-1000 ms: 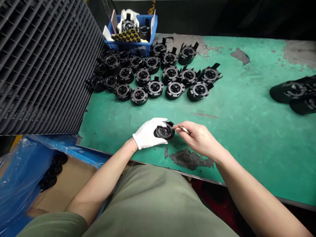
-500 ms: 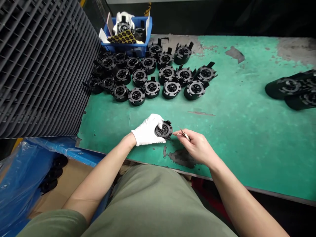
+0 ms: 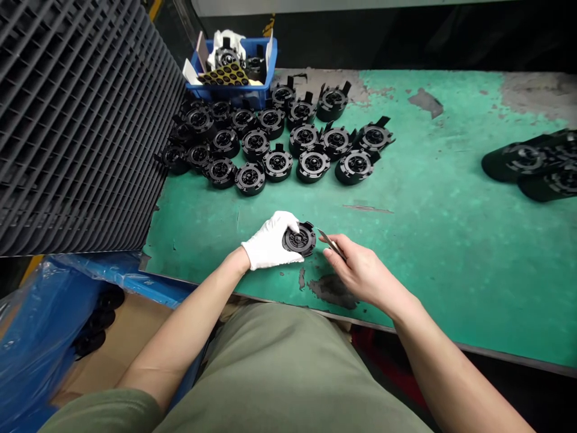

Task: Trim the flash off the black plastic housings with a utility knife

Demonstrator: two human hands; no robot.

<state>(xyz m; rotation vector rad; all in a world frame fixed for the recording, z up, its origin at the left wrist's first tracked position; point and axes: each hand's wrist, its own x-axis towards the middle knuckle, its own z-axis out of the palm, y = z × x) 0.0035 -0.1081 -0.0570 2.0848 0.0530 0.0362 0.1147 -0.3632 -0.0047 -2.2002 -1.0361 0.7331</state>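
Observation:
My left hand [image 3: 271,242], in a white glove, is closed around the left side of a round black plastic part [image 3: 299,239]. The part's ringed face is turned up, low over the green bench. To its right, my bare right hand [image 3: 358,264] grips a slim craft knife [image 3: 333,245]. The knife's narrow blade points up and left, close to the part's right rim; I cannot tell if they touch. Farther back on the bench stand several similar black parts [image 3: 277,162] with upright tabs.
A blue bin [image 3: 252,95] holding black parts and a yellow-and-black sticker sheet [image 3: 225,73] stands at the back. Black grid trays [image 3: 81,132] rise at left. More black parts [image 3: 525,157] sit far right. A plastic-lined carton [image 3: 130,328] is below left.
My right hand has turned the knife slightly, and its blade is now nearer the part's rim. My left hand still holds the part in nearly the same place.

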